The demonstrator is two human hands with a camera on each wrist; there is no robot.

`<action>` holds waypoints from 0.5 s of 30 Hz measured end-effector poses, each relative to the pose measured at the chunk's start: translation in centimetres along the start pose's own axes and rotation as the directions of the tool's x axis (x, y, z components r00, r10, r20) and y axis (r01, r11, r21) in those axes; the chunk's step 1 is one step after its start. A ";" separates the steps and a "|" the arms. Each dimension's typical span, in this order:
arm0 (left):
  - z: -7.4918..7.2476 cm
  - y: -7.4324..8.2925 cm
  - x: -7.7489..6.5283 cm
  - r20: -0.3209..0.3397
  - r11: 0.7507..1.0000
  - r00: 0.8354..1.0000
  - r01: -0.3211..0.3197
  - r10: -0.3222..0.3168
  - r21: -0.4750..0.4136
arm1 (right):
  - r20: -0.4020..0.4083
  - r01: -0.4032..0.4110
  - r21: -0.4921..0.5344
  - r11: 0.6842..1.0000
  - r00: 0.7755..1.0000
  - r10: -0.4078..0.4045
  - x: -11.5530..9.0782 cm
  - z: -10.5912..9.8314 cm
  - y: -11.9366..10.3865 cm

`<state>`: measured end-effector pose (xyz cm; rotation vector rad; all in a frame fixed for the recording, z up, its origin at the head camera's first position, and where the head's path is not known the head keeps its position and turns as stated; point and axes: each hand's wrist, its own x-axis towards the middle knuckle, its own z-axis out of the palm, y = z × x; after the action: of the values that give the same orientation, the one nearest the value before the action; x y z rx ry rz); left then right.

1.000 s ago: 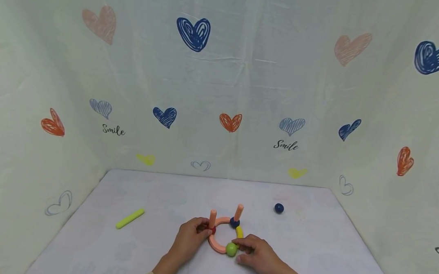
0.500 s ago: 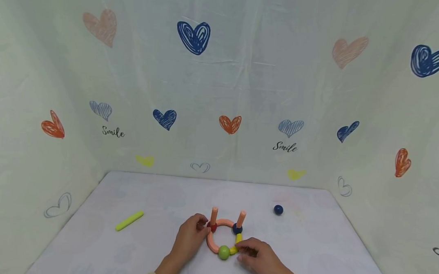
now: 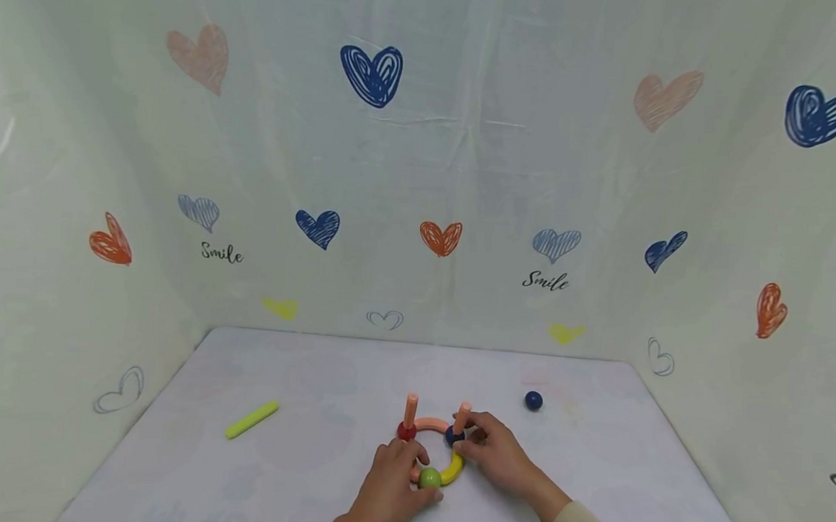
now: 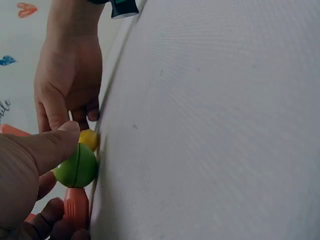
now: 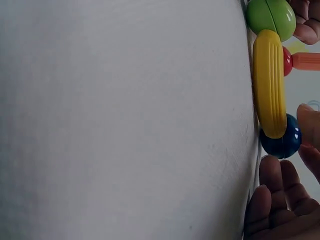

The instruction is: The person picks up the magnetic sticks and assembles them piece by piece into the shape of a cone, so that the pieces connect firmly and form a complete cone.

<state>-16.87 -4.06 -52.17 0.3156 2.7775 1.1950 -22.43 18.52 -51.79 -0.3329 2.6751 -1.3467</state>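
Note:
On the table lies a ring of toy building pieces: curved salmon rods (image 3: 430, 424) and a yellow curved rod (image 5: 270, 82) joined by balls. A salmon stick (image 3: 411, 411) stands up from the red ball (image 3: 407, 431), and another salmon stick (image 3: 462, 416) from the dark blue ball (image 3: 455, 437). My left hand (image 3: 396, 478) grips the green ball (image 4: 77, 166) at the ring's near side, thumb in front, fingers over the salmon curve beside it. At the right of the ring, my right hand (image 3: 499, 453) pinches the dark blue ball between thumb and fingers.
A loose dark blue ball (image 3: 534, 401) lies at the back right of the table. To the left is a lone yellow-green stick (image 3: 252, 420). A white curtain (image 3: 500, 155) with printed hearts surrounds the table at the back and sides.
My left hand has moved from the red ball toward me to the green ball. My right hand has gone from the yellow rod up to the dark blue ball.

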 end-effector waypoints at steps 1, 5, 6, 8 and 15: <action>0.0 0.0 0.0 0.002 1.000 1.000 0.001 -0.001 0.008 | 0.010 -0.003 -0.006 1.000 1.000 0.003 0.1 0.1 -0.1; -0.1 -0.3 -0.2 -0.005 1.000 1.000 0.002 -0.002 0.017 | 0.014 -0.020 -0.040 0.999 1.000 0.020 0.2 0.1 -0.1; -0.2 -0.4 -0.3 -0.006 1.000 1.000 0.003 -0.003 0.011 | 0.010 -0.024 -0.050 0.998 1.000 0.025 0.2 0.1 -0.1; -0.4 -0.6 -0.4 -0.011 1.000 1.000 0.005 -0.005 0.004 | 0.003 -0.030 -0.064 0.997 1.000 0.030 0.0 0.1 0.1; -1.4 -1.4 -0.3 -0.017 0.999 1.000 -0.005 0.005 -0.036 | 0.028 -0.043 -0.038 0.998 0.999 0.045 -1.0 -0.1 0.7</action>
<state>-17.00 -6.04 -52.27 0.3112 2.7672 1.2535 -21.56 19.27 -52.33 -0.2931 2.6704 -1.2718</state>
